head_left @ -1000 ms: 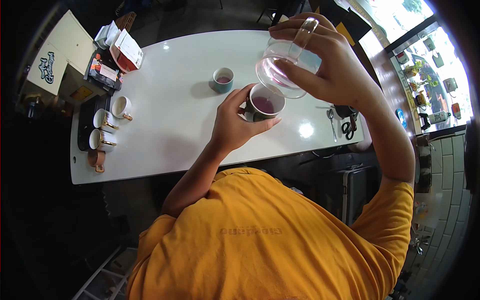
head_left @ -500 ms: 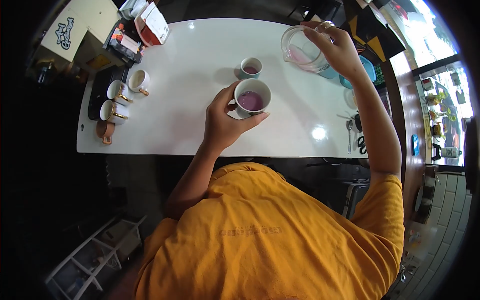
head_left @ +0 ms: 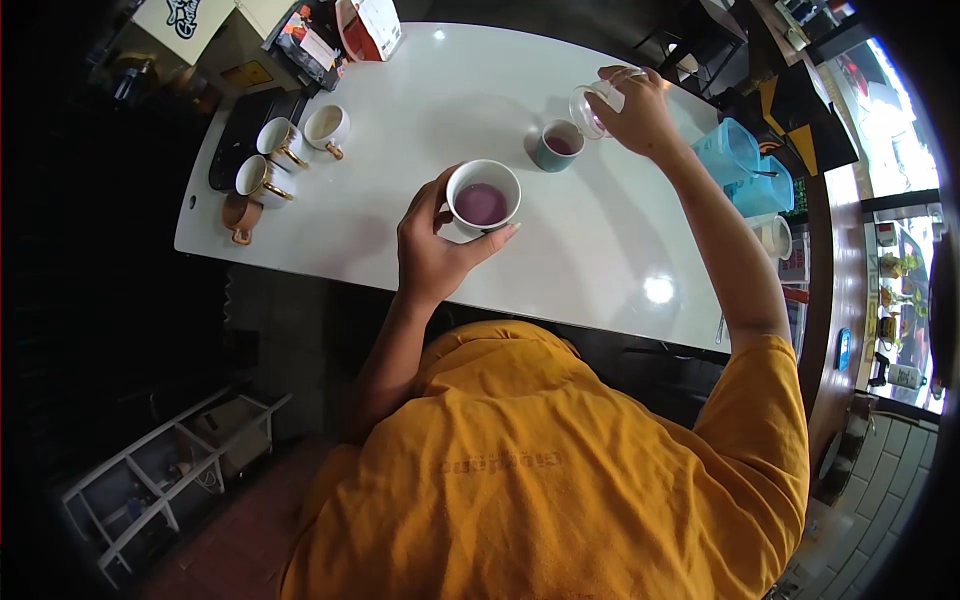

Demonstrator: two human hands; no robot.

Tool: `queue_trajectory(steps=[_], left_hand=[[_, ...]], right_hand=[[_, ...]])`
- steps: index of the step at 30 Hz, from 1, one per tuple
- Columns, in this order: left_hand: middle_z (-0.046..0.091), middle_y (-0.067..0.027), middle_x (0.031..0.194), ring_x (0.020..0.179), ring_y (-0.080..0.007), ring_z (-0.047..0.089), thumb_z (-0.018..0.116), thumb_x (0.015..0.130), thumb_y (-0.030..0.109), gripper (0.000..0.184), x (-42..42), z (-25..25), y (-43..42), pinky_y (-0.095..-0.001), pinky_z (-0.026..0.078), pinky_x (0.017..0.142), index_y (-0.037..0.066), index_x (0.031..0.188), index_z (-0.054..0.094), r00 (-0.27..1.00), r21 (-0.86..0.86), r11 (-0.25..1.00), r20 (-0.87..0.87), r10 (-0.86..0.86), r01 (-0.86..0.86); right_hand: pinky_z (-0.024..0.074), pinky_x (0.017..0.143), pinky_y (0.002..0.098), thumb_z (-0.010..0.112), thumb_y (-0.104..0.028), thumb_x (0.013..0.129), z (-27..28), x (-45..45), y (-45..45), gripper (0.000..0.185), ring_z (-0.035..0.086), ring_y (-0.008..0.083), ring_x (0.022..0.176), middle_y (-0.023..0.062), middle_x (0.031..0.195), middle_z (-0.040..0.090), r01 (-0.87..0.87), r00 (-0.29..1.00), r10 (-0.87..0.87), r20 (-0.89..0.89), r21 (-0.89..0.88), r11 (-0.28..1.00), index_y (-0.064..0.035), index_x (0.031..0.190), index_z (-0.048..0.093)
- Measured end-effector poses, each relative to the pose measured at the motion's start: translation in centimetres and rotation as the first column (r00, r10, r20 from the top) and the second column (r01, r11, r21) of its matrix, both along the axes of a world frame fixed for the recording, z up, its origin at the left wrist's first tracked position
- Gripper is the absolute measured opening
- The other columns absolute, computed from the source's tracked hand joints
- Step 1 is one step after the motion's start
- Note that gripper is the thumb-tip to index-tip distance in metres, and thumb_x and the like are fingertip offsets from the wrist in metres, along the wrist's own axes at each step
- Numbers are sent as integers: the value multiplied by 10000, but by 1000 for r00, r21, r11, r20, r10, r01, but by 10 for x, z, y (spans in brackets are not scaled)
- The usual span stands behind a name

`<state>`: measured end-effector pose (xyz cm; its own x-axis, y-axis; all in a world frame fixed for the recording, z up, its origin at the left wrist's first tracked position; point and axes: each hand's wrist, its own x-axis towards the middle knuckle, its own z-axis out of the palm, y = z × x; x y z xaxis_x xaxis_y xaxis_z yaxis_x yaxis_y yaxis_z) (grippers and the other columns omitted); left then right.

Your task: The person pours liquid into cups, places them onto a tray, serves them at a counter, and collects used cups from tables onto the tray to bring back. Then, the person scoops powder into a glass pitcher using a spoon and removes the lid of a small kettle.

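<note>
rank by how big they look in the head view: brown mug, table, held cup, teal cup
1. Table
2. Held cup
3. Teal cup and brown mug: too close to rank

Mustard-yellow shirt [head_left: 560,480], white tabletop [head_left: 400,120], purple drink [head_left: 481,204], translucent-blue containers [head_left: 727,150]

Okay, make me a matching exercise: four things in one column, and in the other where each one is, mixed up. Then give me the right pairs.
Things
1. Large cup with a white inside
2. Clear glass jug
3. Small teal cup
4. Brown mug

Places
A. Standing on the white table, between the two hands
B. At the left end of the table, beside a white mug with a gold handle
C. Held in the left hand
D. Held in the right hand

Right pairs: 1-C, 2-D, 3-A, 4-B
</note>
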<state>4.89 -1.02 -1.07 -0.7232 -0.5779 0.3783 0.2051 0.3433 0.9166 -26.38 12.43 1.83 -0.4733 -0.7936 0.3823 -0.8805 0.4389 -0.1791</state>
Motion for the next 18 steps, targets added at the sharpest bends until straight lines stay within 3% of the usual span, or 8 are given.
queue_trajectory(steps=[2,11,18], left_hand=[[656,-88,1096,949,-159,665,895,657,176,643,2,0,-3,-283,536,760,17,1213,611,1000,-5,1000,-4,13,-13],[651,-107,1111,988,-180,672,887,670,151,635,3,-3,-10,-289,558,783,-3,1216,602,1000,16,1000,-1,13,-13],[648,-105,1114,985,-176,669,886,675,151,629,2,-4,-12,-291,554,797,-1,1214,600,1000,76,997,-15,-18,19]], right_hand=[[333,1069,534,675,-390,845,-6,3,-4,498,376,417,1315,111,1251,641,27,1000,-27,-1,48,998,-19,1177,663],[340,1049,531,665,-387,846,-6,22,-13,494,361,383,1335,78,1286,619,-13,993,23,-113,92,996,-26,1185,660],[319,1067,530,665,-383,844,-4,28,-14,467,350,385,1340,47,1298,616,-5,995,15,-98,107,994,-33,1154,671]])
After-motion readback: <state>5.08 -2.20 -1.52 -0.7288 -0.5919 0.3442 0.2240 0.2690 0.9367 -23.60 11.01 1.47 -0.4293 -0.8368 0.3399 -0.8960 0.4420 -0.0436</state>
